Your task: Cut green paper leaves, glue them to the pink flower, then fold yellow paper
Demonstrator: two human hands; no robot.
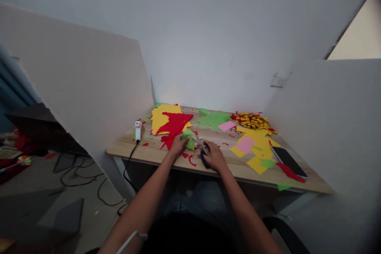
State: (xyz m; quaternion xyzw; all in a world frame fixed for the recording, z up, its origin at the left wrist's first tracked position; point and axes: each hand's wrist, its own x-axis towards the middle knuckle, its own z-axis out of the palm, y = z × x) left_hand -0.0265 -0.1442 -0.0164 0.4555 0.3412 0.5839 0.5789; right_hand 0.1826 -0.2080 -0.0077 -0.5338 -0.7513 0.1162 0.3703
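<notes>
Between my hands is a piece of green paper or felt (188,141), its edge pinched by my left hand (177,147). My right hand (214,156) grips a pair of scissors with dark blue handles (204,159). The scissor blades (197,139) point left and reach the green piece; whether they are apart is hard to make out. Just behind my left hand lies a large red cut sheet (176,124), partly over yellow sheets (159,118). Small red scraps (192,161) are scattered near the table's front edge, between my hands.
A white hand-held device (138,131) with a black cable stands at the table's left. Green sheets (214,120), a pile of yellow folded strips (251,120), yellow sheets (262,143), pink paper (245,144) and a phone (289,161) lie rightward. White partitions flank the table (154,154).
</notes>
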